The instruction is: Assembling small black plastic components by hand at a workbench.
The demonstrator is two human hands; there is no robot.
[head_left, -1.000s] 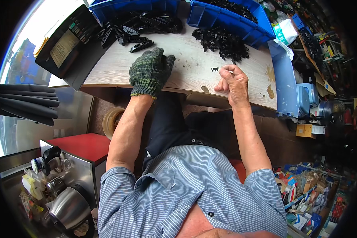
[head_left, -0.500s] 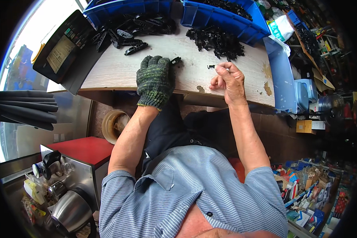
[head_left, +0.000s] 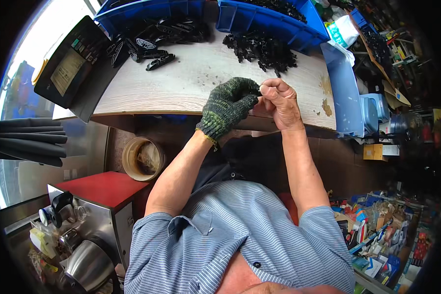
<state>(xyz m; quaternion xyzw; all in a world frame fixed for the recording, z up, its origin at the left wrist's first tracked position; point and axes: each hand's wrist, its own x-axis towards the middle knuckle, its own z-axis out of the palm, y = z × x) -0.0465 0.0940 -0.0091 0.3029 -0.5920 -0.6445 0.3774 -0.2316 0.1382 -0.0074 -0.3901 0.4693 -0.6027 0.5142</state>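
Above the table's front edge my two hands meet, fingertips almost touching. My left hand (head_left: pixel 229 104), in a dark green and black knitted glove, is closed, its thumb and fingers curled toward the right hand; the black plastic part in it is mostly hidden. My bare right hand (head_left: pixel 281 101) is pinched, thumb against forefinger, at the glove's fingertips. The small black clip in that pinch is largely covered. Beyond the hands lies a pile of small black clips (head_left: pixel 262 51). Farther left are heaped elongated black plastic parts (head_left: pixel 179 30), one lying apart (head_left: pixel 160 62) nearer me.
Two blue bins (head_left: pixel 274 24) stand along the table's far side. A dark case with a panel (head_left: pixel 66 73) leans at the left, and a light blue container (head_left: pixel 345 93) stands at the right edge. Below the table are a round bucket (head_left: pixel 143 159) and a red-topped cabinet (head_left: pixel 103 191).
My left hand has moved right and turned to meet the right hand. The black part beside the glove no longer shows on the table. The clip in my right fingers is now mostly hidden.
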